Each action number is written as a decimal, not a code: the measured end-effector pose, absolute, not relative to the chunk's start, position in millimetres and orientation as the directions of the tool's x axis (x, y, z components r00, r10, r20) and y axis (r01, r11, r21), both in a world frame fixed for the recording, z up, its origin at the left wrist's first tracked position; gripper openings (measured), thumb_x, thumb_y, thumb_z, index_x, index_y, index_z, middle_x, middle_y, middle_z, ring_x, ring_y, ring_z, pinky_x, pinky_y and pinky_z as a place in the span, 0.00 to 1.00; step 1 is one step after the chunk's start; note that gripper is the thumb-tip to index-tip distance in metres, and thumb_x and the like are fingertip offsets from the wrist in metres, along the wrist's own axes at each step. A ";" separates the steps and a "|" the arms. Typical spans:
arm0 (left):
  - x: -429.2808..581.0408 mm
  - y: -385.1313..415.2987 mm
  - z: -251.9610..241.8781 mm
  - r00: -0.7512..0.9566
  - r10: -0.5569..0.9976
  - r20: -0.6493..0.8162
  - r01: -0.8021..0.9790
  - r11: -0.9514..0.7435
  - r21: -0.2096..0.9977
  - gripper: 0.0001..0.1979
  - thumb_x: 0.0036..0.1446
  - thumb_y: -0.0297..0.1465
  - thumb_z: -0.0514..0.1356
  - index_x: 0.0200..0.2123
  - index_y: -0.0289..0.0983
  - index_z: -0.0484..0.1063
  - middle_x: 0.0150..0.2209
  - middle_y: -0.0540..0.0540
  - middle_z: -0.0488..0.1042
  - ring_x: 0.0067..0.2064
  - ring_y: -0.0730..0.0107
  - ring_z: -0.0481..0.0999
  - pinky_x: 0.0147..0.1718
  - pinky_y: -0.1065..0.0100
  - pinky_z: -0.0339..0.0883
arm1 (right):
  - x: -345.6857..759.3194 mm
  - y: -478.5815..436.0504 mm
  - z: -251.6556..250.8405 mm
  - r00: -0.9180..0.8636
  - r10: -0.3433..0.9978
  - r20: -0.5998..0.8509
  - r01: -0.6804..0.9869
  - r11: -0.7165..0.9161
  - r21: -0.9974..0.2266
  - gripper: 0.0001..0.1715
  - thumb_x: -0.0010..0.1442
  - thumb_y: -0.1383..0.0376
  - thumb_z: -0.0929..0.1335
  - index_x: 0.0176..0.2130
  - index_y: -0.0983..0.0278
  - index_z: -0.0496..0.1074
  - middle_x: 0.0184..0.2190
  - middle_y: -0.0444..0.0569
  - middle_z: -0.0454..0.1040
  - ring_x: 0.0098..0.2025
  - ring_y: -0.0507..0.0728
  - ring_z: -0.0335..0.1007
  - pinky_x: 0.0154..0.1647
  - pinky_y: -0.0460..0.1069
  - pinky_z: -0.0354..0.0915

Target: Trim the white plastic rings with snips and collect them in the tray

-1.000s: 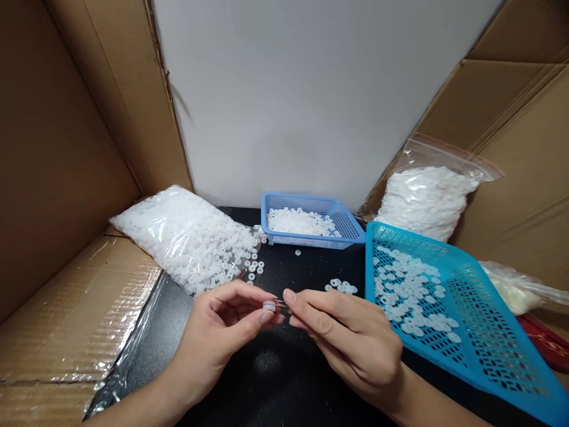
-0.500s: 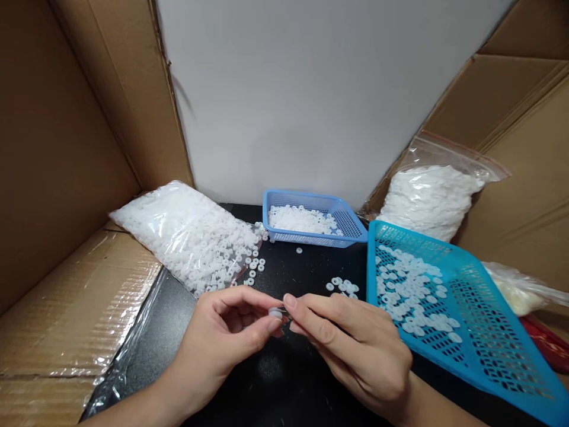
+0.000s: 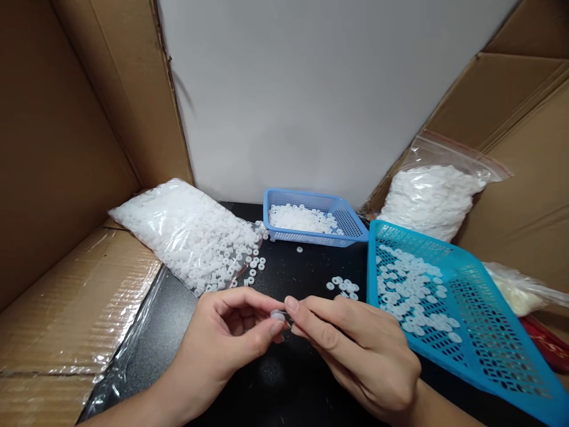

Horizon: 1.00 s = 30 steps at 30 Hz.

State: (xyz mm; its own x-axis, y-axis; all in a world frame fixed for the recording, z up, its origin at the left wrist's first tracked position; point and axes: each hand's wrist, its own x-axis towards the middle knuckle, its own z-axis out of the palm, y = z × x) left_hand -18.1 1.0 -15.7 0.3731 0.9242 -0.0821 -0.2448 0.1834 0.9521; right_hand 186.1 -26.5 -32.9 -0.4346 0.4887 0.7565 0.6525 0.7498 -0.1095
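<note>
Between its thumb and index finger my left hand (image 3: 229, 341) pinches a small translucent white plastic washer (image 3: 278, 316). My right hand (image 3: 362, 350) is closed, its fingertips pressed together beside that washer. A thin, shiny sliver of something (image 3: 288, 319) shows at the right fingertips, touching or nearly touching the washer; most of it is hidden and its kind cannot be made out. Beyond the hands, several loose white washers (image 3: 349, 287) lie on the black table (image 3: 284, 379).
A clear bag of white washers (image 3: 186, 231) lies open at left, some spilling out. A small blue basket (image 3: 315, 239) at the back and a larger turquoise basket (image 3: 511, 332) at right hold white pieces. Another filled bag (image 3: 431, 196) leans against cardboard (image 3: 528, 196).
Both hands have shifted very slightly right, still together. The washer has moved with them and its tilt has changed a little; both hands keep their pinch.
</note>
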 end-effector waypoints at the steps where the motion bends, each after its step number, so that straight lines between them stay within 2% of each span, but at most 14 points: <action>1: -18.0 1.3 -15.6 0.376 0.923 -0.081 -0.242 0.182 0.953 0.01 0.51 0.29 0.74 0.30 0.40 0.87 0.27 0.47 0.84 0.28 0.73 0.80 0.31 0.78 0.73 | 186.5 -26.9 -32.9 -0.439 0.490 0.754 0.654 0.749 -0.106 0.36 0.71 0.74 0.65 0.73 0.60 0.55 0.38 0.51 0.84 0.29 0.54 0.75 0.25 0.49 0.65; 7: -18.2 1.0 -14.7 0.377 0.924 -0.071 -0.235 0.170 0.957 0.01 0.52 0.28 0.74 0.30 0.40 0.86 0.27 0.48 0.84 0.28 0.74 0.79 0.30 0.78 0.72 | 187.1 -28.8 -31.9 -0.439 0.487 0.755 0.672 0.735 -0.084 0.34 0.72 0.73 0.65 0.72 0.60 0.57 0.38 0.51 0.84 0.29 0.53 0.75 0.26 0.48 0.65; 11: -20.3 -1.0 -14.7 0.387 0.920 -0.066 -0.213 0.159 0.964 0.03 0.52 0.26 0.72 0.30 0.40 0.86 0.27 0.49 0.84 0.28 0.75 0.78 0.31 0.78 0.71 | 186.1 -28.6 -29.1 -0.447 0.473 0.759 0.672 0.738 -0.064 0.23 0.72 0.73 0.65 0.63 0.66 0.71 0.37 0.51 0.84 0.28 0.52 0.73 0.26 0.48 0.63; 13: -21.2 -1.7 -15.3 0.387 0.920 -0.060 -0.206 0.149 0.967 0.03 0.53 0.26 0.72 0.30 0.40 0.86 0.27 0.49 0.84 0.28 0.75 0.77 0.30 0.78 0.71 | 185.4 -28.1 -28.0 -0.450 0.467 0.761 0.675 0.736 -0.052 0.18 0.72 0.73 0.65 0.58 0.69 0.75 0.36 0.52 0.84 0.28 0.52 0.72 0.26 0.48 0.63; 30: -21.2 -1.9 -12.9 0.371 0.927 -0.051 -0.099 0.095 0.991 0.01 0.51 0.28 0.71 0.30 0.39 0.85 0.26 0.49 0.82 0.28 0.75 0.74 0.29 0.77 0.69 | 186.1 -28.5 -30.0 -0.459 0.469 0.755 0.686 0.727 -0.034 0.18 0.73 0.72 0.65 0.58 0.67 0.75 0.35 0.50 0.83 0.28 0.51 0.71 0.27 0.49 0.62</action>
State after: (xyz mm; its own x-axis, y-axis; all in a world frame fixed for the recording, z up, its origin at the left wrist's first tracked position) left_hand -21.2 -1.9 -12.9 0.3714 0.9270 -0.0515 -0.0989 0.0947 0.9906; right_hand 186.1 -28.5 -30.0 -0.4587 0.4691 0.7547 0.6863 0.7265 -0.0345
